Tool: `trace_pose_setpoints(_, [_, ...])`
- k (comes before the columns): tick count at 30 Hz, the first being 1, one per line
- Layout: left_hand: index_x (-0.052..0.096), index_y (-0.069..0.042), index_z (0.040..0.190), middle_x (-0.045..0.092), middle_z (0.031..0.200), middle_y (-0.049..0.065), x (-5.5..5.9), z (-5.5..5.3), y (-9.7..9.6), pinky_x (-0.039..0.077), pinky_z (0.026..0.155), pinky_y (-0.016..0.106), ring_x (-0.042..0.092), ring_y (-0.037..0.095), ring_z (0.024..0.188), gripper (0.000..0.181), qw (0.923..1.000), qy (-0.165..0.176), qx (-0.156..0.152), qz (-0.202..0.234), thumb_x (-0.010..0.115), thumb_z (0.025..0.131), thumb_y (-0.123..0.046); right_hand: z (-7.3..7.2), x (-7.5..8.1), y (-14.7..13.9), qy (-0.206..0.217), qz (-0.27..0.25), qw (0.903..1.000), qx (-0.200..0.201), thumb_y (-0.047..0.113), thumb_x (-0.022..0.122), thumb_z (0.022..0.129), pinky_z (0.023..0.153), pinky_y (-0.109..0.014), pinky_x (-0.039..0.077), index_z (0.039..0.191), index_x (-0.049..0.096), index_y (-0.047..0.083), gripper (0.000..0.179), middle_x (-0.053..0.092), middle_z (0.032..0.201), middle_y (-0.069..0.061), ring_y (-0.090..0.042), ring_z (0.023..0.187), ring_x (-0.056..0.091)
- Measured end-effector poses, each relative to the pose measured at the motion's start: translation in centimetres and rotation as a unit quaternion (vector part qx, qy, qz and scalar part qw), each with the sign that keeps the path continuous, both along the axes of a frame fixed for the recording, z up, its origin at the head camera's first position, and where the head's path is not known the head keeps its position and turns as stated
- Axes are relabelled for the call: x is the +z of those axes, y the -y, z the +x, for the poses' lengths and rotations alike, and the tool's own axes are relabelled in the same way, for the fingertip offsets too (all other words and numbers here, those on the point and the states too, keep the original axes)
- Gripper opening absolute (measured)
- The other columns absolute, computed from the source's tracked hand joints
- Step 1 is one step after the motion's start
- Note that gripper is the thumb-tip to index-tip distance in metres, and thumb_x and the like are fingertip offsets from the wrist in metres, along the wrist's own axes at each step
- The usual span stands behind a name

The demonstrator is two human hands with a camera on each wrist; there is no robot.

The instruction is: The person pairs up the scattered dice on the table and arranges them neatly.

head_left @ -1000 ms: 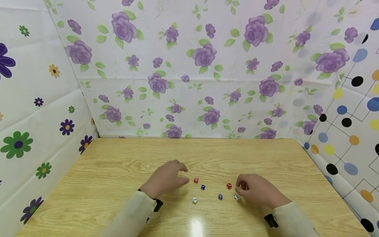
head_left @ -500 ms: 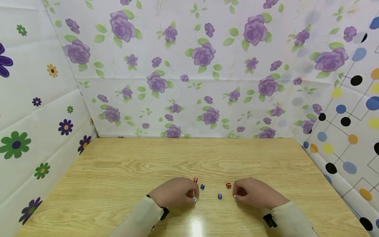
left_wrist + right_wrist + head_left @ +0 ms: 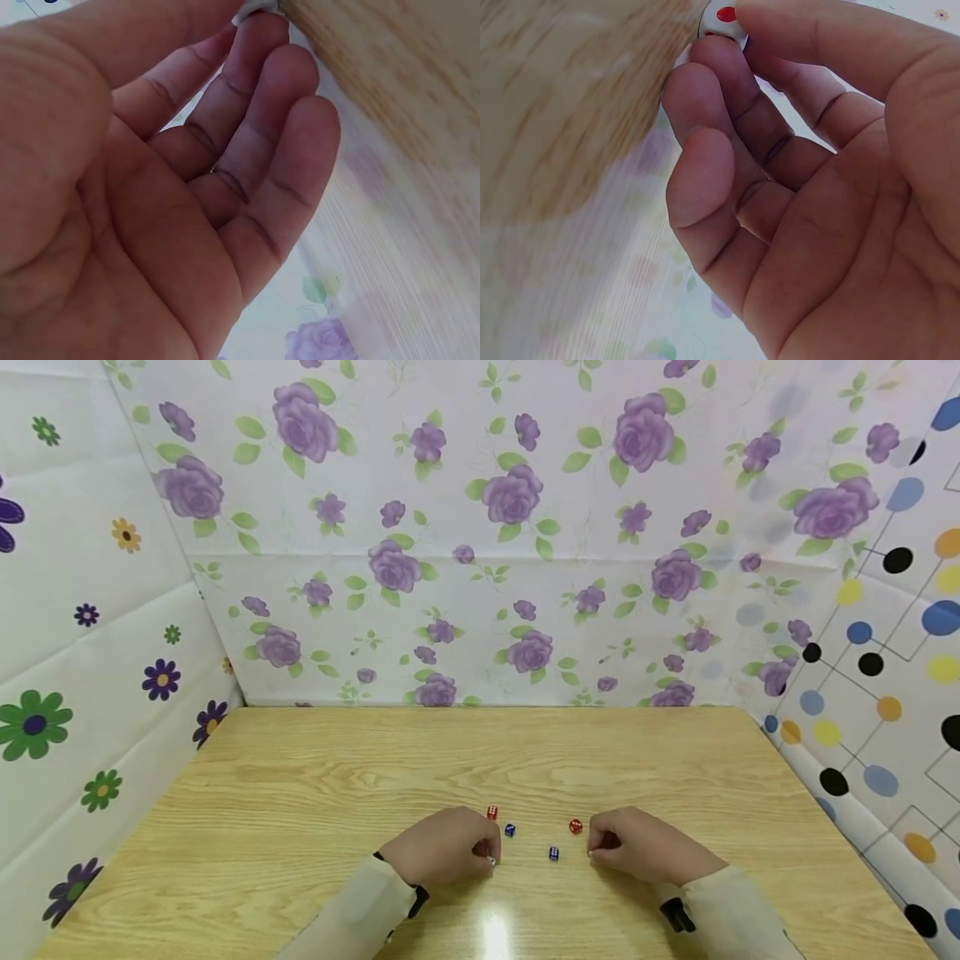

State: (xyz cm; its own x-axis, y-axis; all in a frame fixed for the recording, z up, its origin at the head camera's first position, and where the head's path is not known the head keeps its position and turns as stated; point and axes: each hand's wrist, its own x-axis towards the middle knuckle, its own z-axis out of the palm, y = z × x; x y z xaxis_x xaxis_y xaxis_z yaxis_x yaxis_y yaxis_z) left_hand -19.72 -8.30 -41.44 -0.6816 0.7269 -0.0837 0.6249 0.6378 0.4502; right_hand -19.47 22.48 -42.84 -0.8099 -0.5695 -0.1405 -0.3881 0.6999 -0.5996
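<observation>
My left hand pinches a white die between thumb and fingertips, close over the wooden table. Only a small part of that die shows past the fingers. A second white die, with a red pip facing the right wrist camera, is pinched by my right hand. Between the hands lie a red die and a blue die near the left fingers. Another red die is just left of the right hand, with another blue die a little nearer to me.
The dice lie on a wood-grain table. A rose-patterned cloth hangs along its back edge. Flower-printed cloth borders the left side, and cloth with coloured dots the right.
My left hand has come down and toward me from beside the red die and taken hold of the white die. My right fingers have closed on the other white die.
</observation>
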Motion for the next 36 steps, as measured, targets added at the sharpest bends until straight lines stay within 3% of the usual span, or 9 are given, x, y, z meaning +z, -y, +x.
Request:
trace_pose_setpoints(16, [0.063, -0.024, 0.082, 0.055, 0.073, -0.017, 0.2, 0.1, -0.2, 0.043, 0.061, 0.019, 0.046, 0.001, 0.062, 0.011, 0.9999, -0.004, 0.004, -0.011, 0.066, 0.088, -0.016, 0.1, 0.2, 0.2, -0.006, 0.001, 1.0000, -0.006, 0.017, 0.065, 0.090, 0.057, -0.024, 0.045, 0.083, 0.064, 0.022, 0.009, 0.061, 0.078, 0.011, -0.006, 0.063, 0.053])
trace_pose_setpoints(27, [0.065, -0.024, 0.083, 0.057, 0.076, -0.018, 0.4, 0.4, -0.2, 0.046, 0.063, 0.018, 0.052, -0.001, 0.065, 0.010, 0.9997, 0.020, 0.009, -0.009, 0.069, 0.086, -0.014, 0.6, 0.6, 0.4, -0.009, 0.010, 0.9997, 0.018, 0.015, 0.065, 0.090, 0.057, -0.023, 0.041, 0.081, 0.063, 0.023, 0.012, 0.060, 0.077, 0.013, -0.003, 0.062, 0.048])
trace_pose_setpoints(36, [0.066, -0.024, 0.081, 0.056, 0.076, -0.019, 0.6, 0.8, -0.3, 0.045, 0.064, 0.018, 0.052, -0.001, 0.067, 0.012, 0.9992, 0.022, 0.016, -0.031, 0.069, 0.085, -0.013, 1.2, 1.1, 1.1, 0.003, 0.007, 0.9993, 0.036, 0.013, 0.064, 0.089, 0.057, -0.022, 0.042, 0.077, 0.062, 0.024, 0.017, 0.058, 0.073, 0.013, -0.001, 0.061, 0.047])
